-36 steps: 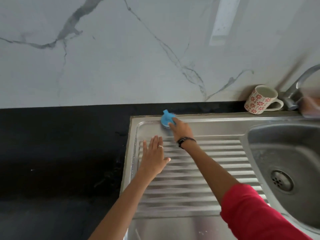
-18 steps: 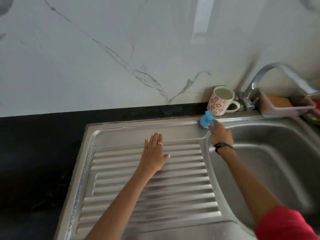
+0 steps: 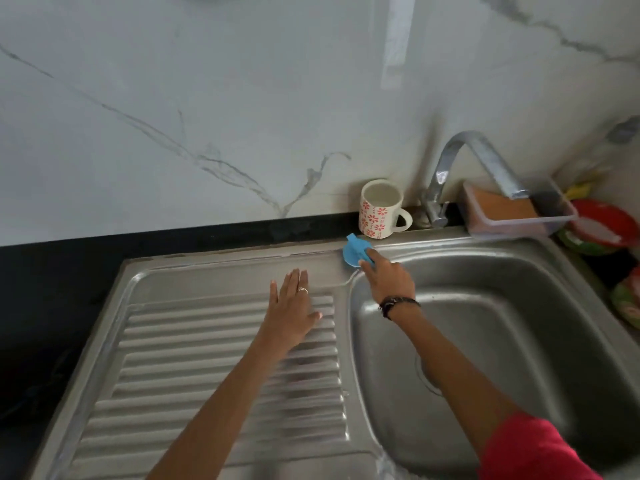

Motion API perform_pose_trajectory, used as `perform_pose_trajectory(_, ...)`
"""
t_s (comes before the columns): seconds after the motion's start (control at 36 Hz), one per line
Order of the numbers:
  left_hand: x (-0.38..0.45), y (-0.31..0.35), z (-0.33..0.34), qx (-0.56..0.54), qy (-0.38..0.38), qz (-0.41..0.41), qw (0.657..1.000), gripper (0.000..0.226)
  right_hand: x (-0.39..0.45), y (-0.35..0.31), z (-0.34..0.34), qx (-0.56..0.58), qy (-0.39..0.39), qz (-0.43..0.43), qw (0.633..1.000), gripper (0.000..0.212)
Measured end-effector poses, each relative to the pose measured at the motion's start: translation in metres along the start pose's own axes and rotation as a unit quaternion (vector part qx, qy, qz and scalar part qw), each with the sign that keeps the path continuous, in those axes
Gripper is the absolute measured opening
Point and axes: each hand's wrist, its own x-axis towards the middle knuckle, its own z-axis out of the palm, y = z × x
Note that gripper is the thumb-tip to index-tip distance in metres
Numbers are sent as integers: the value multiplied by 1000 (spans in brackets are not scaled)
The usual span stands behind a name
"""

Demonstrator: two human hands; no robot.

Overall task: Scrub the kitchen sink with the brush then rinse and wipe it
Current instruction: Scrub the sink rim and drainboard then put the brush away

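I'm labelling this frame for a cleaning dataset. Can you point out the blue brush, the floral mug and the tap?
blue brush (image 3: 353,252): head view, on its round blue back.
floral mug (image 3: 375,218): head view, on its patterned side wall.
tap (image 3: 446,161): head view, on the curved metal neck.

black counter (image 3: 62,306), steel sink (image 3: 221,271), mug (image 3: 379,209)

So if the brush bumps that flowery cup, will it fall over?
Probably not easily: the cup stands upright on a flat base, backed by the wall. It looks ceramic, so likely heavy enough to slide rather than tip. The brush in the right hand is close beside it.
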Motion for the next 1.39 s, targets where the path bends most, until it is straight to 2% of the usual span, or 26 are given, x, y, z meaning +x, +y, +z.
perform_pose_trajectory(0.08, 7, 26, -3, -26, 25, 28, 999, 73, -4, 38, -24, 112, -22, 39, 993, 41)
perform_pose_trajectory(0.17, 15, 59, -4, -44, 45, 74, 995, 66, -27, 78, -50, 142, -14, 44, 989, 33)
perform_pose_trajectory(0.39, 42, 167, 17, -76, 32, 192, 978, 56, -68, 178, -148, 221, 121, 99, 963, 21)
perform_pose_trajectory(0.44, 49, 201, 21, -66, 22, 234, 970, 55, -67, 198, -181, 219, 161, 119, 955, 17)
perform_pose_trajectory(0.53, 61, 252, 24, -57, -4, 282, 958, 57, -57, 223, -223, 190, 212, 140, 948, 24)
perform_pose_trajectory(0.58, 74, 285, 23, -51, -16, 306, 951, 57, -46, 233, -247, 184, 234, 161, 941, 17)
perform_pose_trajectory(0.67, 94, 328, 19, -71, -41, 317, 945, 57, -14, 249, -270, 196, 217, 200, 935, 23)
perform_pose_trajectory(0.75, 113, 361, 20, -77, -23, 335, 939, 54, 24, 265, -276, 209, 192, 242, 928, 35)
perform_pose_trajectory(0.83, 132, 385, 19, -68, -11, 346, 936, 64, 53, 279, -272, 200, 152, 288, 924, 34)
perform_pose_trajectory(0.92, 149, 400, 22, -69, -3, 352, 934, 70, 76, 288, -263, 159, 142, 300, 930, 37)
perform_pose_trajectory(1.0, 159, 405, 26, 41, 8, 359, 932, 59, 85, 283, -256, 109, 151, 293, 938, 40)
perform_pose_trajectory(1.11, 166, 401, 33, 118, 0, 363, 924, 63, 86, 272, -260, 65, 97, 262, 958, 43)
perform_pose_trajectory(1.25, 159, 390, 35, 106, 7, 367, 924, 65, 83, 277, -269, -30, 105, 283, 953, 46)
perform_pose_trajectory(1.39, 149, 368, 35, 51, 3, 352, 934, 70, 76, 279, -261, 0, 119, 252, 960, 40)
